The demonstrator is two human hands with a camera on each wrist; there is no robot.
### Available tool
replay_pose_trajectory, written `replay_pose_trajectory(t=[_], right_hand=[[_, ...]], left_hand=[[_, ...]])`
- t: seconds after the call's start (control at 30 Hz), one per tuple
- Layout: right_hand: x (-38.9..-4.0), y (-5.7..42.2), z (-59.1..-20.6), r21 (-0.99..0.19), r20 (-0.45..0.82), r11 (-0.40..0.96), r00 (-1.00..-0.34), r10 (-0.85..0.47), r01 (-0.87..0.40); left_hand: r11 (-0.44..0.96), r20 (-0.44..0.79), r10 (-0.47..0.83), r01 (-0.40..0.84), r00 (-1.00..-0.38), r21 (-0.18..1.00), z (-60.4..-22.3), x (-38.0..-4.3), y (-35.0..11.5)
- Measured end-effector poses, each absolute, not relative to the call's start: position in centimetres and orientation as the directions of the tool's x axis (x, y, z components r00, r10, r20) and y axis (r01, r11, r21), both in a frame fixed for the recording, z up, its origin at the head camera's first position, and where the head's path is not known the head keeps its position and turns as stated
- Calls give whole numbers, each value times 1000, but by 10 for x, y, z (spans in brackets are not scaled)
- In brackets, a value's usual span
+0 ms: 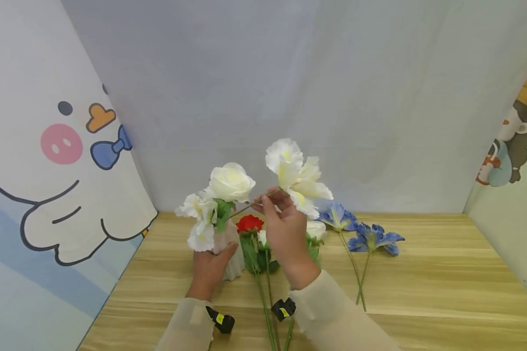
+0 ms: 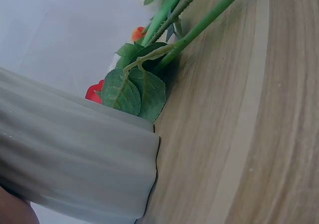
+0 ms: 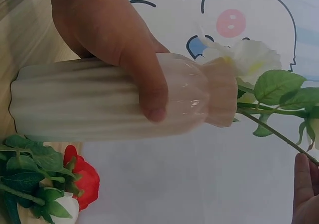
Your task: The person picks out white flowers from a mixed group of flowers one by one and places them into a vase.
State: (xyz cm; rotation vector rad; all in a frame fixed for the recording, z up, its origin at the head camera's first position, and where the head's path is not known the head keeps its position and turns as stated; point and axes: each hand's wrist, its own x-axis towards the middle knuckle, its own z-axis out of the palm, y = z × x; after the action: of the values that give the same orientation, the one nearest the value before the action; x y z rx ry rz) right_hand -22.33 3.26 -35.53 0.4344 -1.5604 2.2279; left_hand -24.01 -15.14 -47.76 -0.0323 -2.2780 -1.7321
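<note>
My left hand grips a pale ribbed vase, its thumb across the side; the vase stands upright on the table. From the vase's mouth rise a white rose with green leaves and a ruffled white flower. Up and to the right, my right hand pinches the thin stem of another ruffled white flower near its bloom. That stem slants down to the left, its lower end at the vase's mouth in the right wrist view.
Right of the vase lie a red flower and a white rose, with long green stems toward the front edge. Two blue flowers lie farther right on the wooden table. A grey cloth wall closes the back.
</note>
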Motion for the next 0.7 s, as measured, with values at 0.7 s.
replay_pose_trajectory(t=[0.7], right_hand=[[-228,7,-373,-848,388,-342,-914,120,-405]], left_hand=[[302,226,-158,170,-961,938,-483,-243,-153]])
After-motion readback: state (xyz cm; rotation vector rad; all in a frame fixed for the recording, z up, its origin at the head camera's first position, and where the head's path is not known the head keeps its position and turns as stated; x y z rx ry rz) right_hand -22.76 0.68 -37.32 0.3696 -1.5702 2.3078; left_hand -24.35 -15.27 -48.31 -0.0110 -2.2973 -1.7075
